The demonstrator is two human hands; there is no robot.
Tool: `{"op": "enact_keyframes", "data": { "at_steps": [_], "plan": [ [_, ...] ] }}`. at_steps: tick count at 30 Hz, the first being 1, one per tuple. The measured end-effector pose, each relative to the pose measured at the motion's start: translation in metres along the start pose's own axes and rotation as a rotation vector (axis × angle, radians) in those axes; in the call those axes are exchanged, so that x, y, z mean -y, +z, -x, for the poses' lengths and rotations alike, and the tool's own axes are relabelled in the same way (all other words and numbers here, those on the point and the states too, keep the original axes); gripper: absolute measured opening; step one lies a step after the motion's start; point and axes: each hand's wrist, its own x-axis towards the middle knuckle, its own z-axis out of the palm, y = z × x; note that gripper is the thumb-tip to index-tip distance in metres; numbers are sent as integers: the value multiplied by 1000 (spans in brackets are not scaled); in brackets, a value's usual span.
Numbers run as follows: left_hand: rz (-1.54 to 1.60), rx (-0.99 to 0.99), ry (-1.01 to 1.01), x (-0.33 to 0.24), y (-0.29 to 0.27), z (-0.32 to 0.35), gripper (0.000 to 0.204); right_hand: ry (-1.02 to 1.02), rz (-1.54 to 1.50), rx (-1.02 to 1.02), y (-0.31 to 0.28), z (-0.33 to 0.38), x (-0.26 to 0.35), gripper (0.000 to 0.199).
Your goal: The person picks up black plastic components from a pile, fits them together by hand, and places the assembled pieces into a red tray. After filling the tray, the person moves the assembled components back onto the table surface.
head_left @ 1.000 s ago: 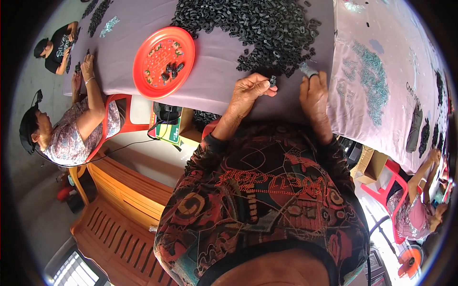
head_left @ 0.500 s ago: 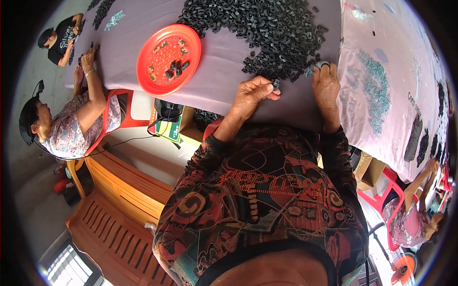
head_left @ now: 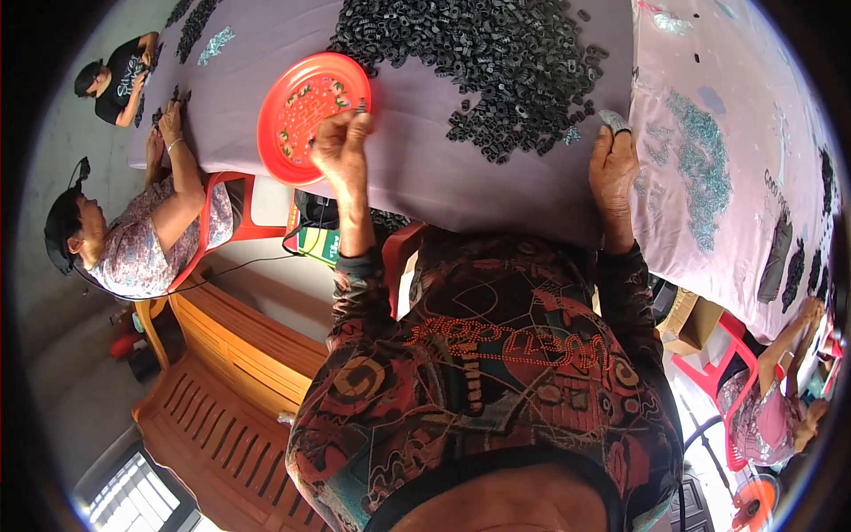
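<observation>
My left hand (head_left: 344, 151) is over the near right part of a red plate (head_left: 274, 111) with a printed pattern. Its fingers are pinched, and a small black plastic piece (head_left: 362, 105) shows at the tips. The hand covers much of the plate's right side. To the right, my right hand (head_left: 613, 174) is above the purple cloth, its fingers curled. A greyish thing with a dark band (head_left: 613, 121) is at its fingertips; I cannot tell if it is held or worn. Between the hands, farther off, lies a big pile of small black plastic pieces (head_left: 487, 71).
A few small clear-blue pieces (head_left: 572, 135) lie at the pile's edge. More clear-blue pieces (head_left: 700, 168) are spread on the pink cloth (head_left: 660, 226) at right. Co-workers (head_left: 146, 213) sit at the left, and another person (head_left: 762, 399) at the right. A wooden bench (head_left: 230, 426) stands at lower left.
My left hand has moved left from in front of the pile to the plate. The black pieces seen in the plate are now mostly behind it. My right hand has shifted slightly right.
</observation>
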Motion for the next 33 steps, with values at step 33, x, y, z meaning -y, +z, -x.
{"op": "enact_keyframes", "data": {
  "at_steps": [33],
  "plan": [
    [-652,461,391,8,76,49,15,19,-18,77,0,-5,4,11]
  ]
}}
